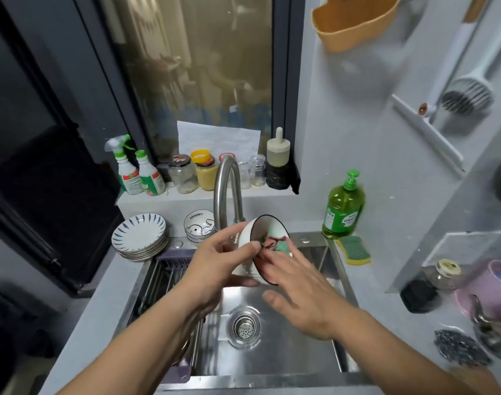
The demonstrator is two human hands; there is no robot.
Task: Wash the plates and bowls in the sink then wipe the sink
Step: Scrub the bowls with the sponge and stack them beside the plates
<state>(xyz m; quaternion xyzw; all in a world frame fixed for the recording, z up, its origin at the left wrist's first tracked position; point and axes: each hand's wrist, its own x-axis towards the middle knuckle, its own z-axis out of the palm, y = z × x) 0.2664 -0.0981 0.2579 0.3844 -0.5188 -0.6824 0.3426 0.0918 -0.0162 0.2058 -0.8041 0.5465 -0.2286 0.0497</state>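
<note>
My left hand (pixel 218 262) grips a white bowl (pixel 250 233) with a dark rim, tilted on its side above the steel sink (pixel 272 357). My right hand (pixel 297 292) reaches into the bowl's mouth and presses a green and pink cloth (pixel 275 242) against the inside with its fingers. A stack of white plates with blue leaf marks (pixel 141 235) stands on the counter left of the sink. A white cartoon-printed bowl (pixel 199 225) sits beside the stack, behind the tap (pixel 226 192).
A green dish-soap bottle (pixel 343 206) and a green-yellow sponge (pixel 354 249) sit at the sink's back right. Spray bottles (pixel 138 173) and jars (pixel 184 175) line the window ledge. A rack (pixel 169 266) spans the sink's left side. A purple pot (pixel 491 286) and scourer (pixel 457 346) lie at right.
</note>
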